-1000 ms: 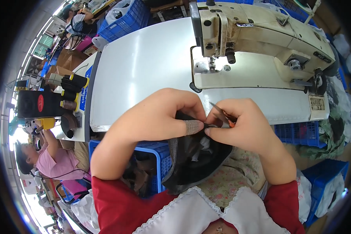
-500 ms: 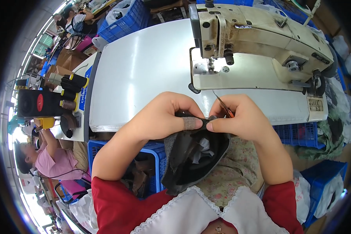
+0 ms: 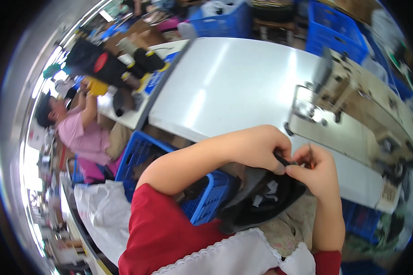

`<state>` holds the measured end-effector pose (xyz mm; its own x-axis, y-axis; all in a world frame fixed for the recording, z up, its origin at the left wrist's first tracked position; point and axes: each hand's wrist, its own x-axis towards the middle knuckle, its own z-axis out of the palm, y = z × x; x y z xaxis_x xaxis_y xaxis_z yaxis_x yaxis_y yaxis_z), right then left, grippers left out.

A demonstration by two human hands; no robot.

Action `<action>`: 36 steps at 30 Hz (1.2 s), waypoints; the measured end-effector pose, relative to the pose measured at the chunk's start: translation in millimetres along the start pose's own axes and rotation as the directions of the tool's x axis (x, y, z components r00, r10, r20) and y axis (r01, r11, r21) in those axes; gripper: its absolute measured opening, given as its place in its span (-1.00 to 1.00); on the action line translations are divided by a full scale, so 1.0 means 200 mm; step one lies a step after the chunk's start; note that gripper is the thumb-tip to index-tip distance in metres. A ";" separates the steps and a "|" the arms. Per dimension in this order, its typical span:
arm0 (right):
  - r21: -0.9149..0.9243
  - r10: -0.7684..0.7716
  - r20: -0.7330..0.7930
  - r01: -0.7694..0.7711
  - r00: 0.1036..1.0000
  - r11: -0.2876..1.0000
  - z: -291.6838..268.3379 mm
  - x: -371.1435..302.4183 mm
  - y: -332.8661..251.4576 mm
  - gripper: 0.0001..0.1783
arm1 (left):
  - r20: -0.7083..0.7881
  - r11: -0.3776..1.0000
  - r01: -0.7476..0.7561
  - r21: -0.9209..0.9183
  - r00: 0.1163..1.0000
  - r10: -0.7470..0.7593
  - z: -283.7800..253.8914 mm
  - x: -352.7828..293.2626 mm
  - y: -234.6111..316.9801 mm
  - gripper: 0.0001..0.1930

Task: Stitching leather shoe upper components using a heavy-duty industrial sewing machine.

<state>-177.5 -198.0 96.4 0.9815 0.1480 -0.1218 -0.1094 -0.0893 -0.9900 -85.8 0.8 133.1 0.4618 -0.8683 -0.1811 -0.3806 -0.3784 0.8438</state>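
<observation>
A dark grey and black fabric piece point(image 3: 243, 208), open like a pouch with white tags inside, hangs over my lap. My left hand point(image 3: 264, 149) pinches its upper rim between thumb and fingers. Close beside it, my right hand point(image 3: 317, 173) grips the same rim, the two thumbs almost touching. A slim pointed tool with an orange part point(image 3: 312, 164) is also tucked in my right hand; blur hides its exact kind. Both hands are at the front edge of the white table point(image 3: 215, 87).
A sewing machine point(image 3: 360, 98) stands on the table at right. Blue crates point(image 3: 206, 201) sit below the front edge and behind the table. At left are thread cones point(image 3: 147, 59), a black box point(image 3: 94, 62), a white bag point(image 3: 103, 206) and a seated person point(image 3: 85, 128).
The view has swung, so the table, machine and hands appear farther right and tilted. Both hands keep their hold on the fabric piece's rim.
</observation>
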 end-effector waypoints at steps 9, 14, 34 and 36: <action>0.190 -0.078 -0.141 0.104 0.987 0.976 0.02 0.06 0.13 -0.78 | -0.704 0.918 0.141 -0.371 0.602 -0.378 -0.24 -0.93 -0.21 -0.82; 0.202 -0.046 -0.197 0.086 0.979 0.976 -0.03 0.07 0.24 -0.78 | -0.917 0.896 0.237 -0.376 0.046 -0.397 -0.23 -1.65 -0.17 -0.85; -0.483 -0.259 -0.720 -0.197 0.644 0.853 -0.68 -0.50 0.53 -0.76 | -0.671 0.514 0.857 0.028 0.397 -0.626 0.72 -1.59 -1.58 -0.79; -0.667 -0.509 -0.706 -0.220 0.492 0.712 -1.03 -0.65 0.65 -0.80 | -0.746 0.634 0.750 0.187 0.529 -0.405 0.48 -1.43 -1.60 -0.83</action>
<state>-287.5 -432.2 -2.5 0.6499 -0.5770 0.4947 -0.1886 -0.7530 -0.6304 -172.4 338.9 -134.4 0.9959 -0.0663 -0.0611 -0.0447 -0.9515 0.3043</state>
